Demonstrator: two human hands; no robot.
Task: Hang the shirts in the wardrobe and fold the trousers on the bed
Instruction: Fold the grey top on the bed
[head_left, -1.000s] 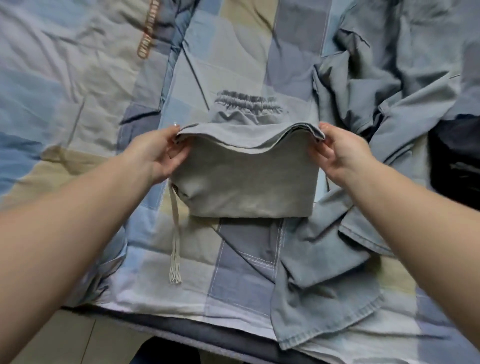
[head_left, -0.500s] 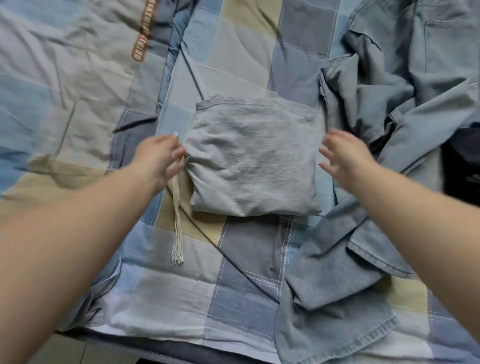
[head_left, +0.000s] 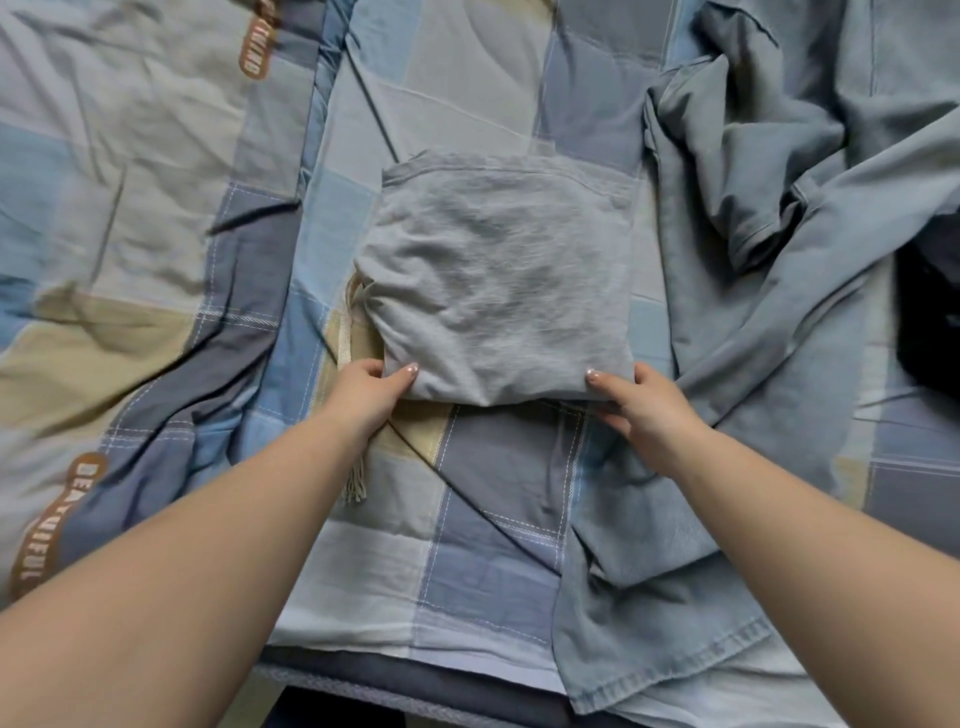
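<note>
Both hands, left (head_left: 371, 387) and right (head_left: 641, 402), thumbs on top, pinching the folded grey trousers' (head_left: 498, 291) near corners.

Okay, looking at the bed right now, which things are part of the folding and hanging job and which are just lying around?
Part of the job:
- folded grey trousers, both hands at the near edge
- left hand
- right hand
- blue denim shirt, crumpled to the right

Just lying about:
- patchwork bedspread
- dark garment at far right, type unclear
</note>
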